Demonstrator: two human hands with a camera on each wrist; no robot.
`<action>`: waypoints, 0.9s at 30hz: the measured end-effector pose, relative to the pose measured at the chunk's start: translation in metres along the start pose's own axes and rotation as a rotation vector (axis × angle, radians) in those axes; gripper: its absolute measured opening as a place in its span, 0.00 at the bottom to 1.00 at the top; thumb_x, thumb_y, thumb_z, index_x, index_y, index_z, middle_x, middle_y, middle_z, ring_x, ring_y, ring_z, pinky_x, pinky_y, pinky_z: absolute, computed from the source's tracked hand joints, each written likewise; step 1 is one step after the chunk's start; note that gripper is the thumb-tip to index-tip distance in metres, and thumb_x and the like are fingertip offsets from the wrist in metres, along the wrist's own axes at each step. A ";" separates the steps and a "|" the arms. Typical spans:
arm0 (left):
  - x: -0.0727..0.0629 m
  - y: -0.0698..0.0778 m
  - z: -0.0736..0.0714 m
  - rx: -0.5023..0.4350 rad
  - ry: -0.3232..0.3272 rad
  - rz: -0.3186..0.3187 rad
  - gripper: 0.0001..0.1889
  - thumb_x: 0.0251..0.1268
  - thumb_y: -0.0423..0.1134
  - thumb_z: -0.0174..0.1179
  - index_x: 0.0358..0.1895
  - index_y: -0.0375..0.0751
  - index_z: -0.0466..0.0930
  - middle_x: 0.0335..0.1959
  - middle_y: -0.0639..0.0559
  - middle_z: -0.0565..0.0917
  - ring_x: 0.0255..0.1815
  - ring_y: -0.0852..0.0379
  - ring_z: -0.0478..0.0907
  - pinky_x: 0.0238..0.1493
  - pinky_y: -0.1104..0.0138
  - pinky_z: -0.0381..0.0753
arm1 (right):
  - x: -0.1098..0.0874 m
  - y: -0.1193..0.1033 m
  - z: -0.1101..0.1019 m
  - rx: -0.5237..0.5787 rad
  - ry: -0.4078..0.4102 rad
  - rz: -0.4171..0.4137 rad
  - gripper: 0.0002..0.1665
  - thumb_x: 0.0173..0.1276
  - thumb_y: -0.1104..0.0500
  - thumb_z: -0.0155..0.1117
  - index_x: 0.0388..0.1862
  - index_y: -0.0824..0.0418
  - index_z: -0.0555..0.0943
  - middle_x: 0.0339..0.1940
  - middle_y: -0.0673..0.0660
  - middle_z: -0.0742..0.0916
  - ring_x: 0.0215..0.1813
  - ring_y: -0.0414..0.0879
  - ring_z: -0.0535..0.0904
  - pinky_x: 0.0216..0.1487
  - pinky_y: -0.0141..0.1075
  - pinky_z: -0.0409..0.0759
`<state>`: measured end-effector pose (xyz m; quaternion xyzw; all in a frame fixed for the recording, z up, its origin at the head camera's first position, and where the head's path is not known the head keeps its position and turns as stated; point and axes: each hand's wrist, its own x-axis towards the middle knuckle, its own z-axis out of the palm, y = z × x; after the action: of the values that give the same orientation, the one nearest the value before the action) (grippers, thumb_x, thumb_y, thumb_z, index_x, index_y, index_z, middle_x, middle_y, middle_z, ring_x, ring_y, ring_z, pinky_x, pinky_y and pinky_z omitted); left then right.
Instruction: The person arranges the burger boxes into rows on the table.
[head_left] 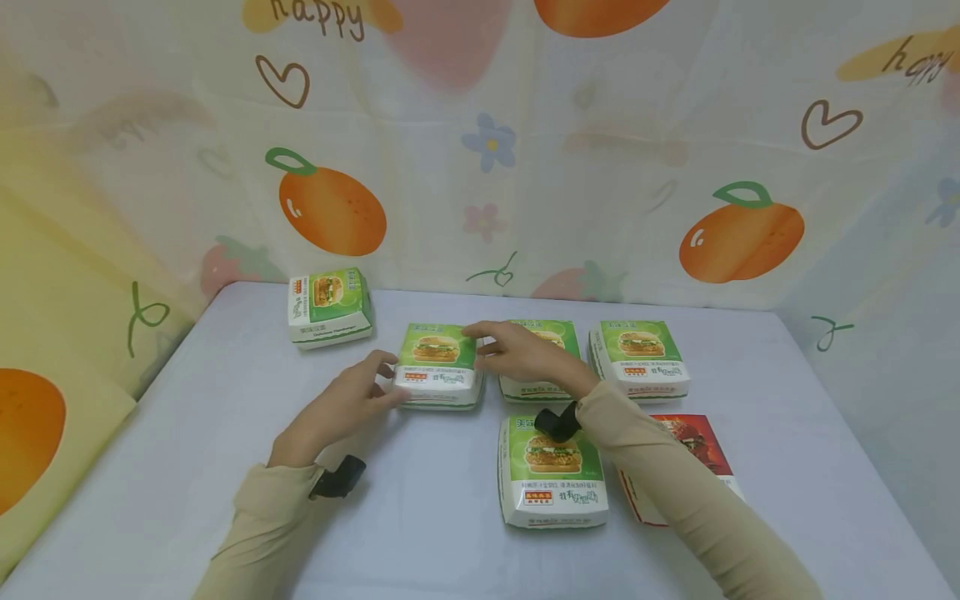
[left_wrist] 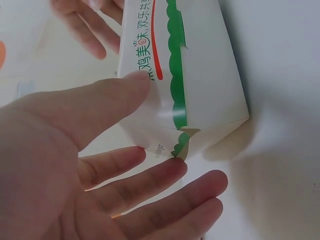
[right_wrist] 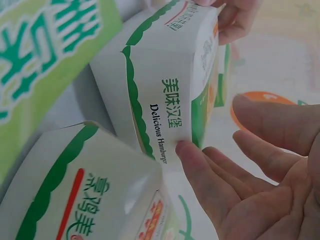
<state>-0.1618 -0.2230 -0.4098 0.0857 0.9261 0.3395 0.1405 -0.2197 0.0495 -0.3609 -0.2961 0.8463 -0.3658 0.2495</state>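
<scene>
A green-and-white burger box [head_left: 438, 367] sits on the table between my two hands. My left hand [head_left: 337, 412] is at its left side. In the left wrist view the thumb [left_wrist: 117, 95] touches the box's printed front wall, while the loosely spread fingers [left_wrist: 150, 185] lie by the corner. From the right, my right hand [head_left: 525, 354] reaches to the same box; in the right wrist view a fingertip [right_wrist: 187, 150] meets the side wall marked "Delicious Hamburger", the other fingers spread apart. Behind my right hand, a second green burger box [head_left: 543, 392] is partly hidden.
Another green burger box [head_left: 330, 308] stands at the back left, turned sideways. One more [head_left: 641, 358] is at the back right. Nearer me lie a green box [head_left: 553, 467] and a red box [head_left: 697, 442], the latter partly under my right sleeve. A printed cloth [head_left: 585, 250] hangs behind.
</scene>
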 end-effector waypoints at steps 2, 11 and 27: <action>0.000 0.001 0.001 0.001 0.007 -0.002 0.32 0.70 0.49 0.61 0.69 0.36 0.61 0.61 0.37 0.77 0.52 0.46 0.81 0.51 0.55 0.83 | -0.001 0.001 0.000 -0.004 0.001 -0.008 0.31 0.77 0.64 0.52 0.76 0.66 0.60 0.77 0.65 0.67 0.73 0.61 0.69 0.71 0.47 0.73; 0.002 0.004 0.007 -0.006 0.053 0.020 0.31 0.70 0.48 0.61 0.68 0.35 0.63 0.59 0.37 0.78 0.50 0.47 0.81 0.48 0.56 0.83 | 0.000 0.003 0.000 -0.031 0.035 -0.003 0.30 0.78 0.64 0.51 0.76 0.66 0.61 0.76 0.65 0.68 0.73 0.62 0.69 0.72 0.48 0.72; 0.004 0.004 0.007 0.004 0.079 -0.003 0.32 0.70 0.47 0.61 0.69 0.35 0.63 0.60 0.36 0.78 0.51 0.46 0.80 0.47 0.56 0.83 | 0.004 0.005 0.001 -0.023 0.067 -0.005 0.28 0.78 0.64 0.50 0.75 0.66 0.63 0.76 0.65 0.69 0.74 0.61 0.69 0.72 0.47 0.72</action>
<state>-0.1628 -0.2147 -0.4129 0.0714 0.9318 0.3404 0.1039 -0.2236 0.0486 -0.3665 -0.2886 0.8577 -0.3663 0.2168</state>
